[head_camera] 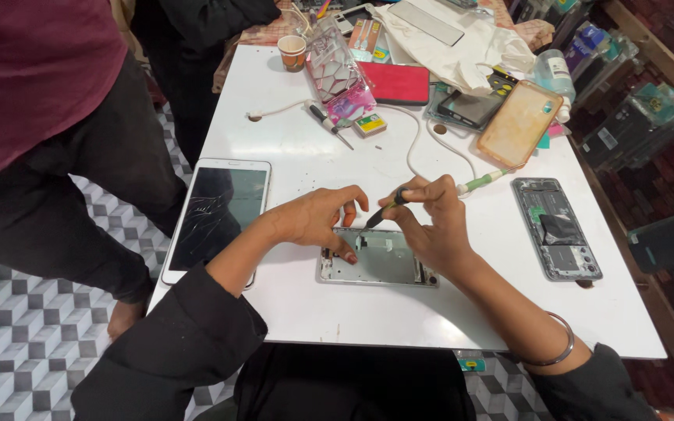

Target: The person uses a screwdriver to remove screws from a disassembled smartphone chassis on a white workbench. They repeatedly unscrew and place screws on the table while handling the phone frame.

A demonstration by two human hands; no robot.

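Left hand [317, 220]: forearm comes in from the lower left in a black sleeve, wrist bent, palm down; fingers arched, thumb and one fingertip pressing the left end of the opened grey phone frame [380, 267]. It steadies the frame rather than closing around anything.

Right hand [431, 222]: forearm enters from the lower right, a thin metal bangle [559, 351] at the wrist; fingers pinched tight around a small black-handled screwdriver [384, 212], held slanted with its tip down on the frame's upper left part.

Phone frame: flat on the white table [306, 156], near its front edge, between both hands.

Nearby: white tablet with cracked dark screen [220, 214] to the left; second opened phone body [557, 228] to the right; orange translucent phone case [518, 125] beyond; paper cup [292, 52] at the far edge.
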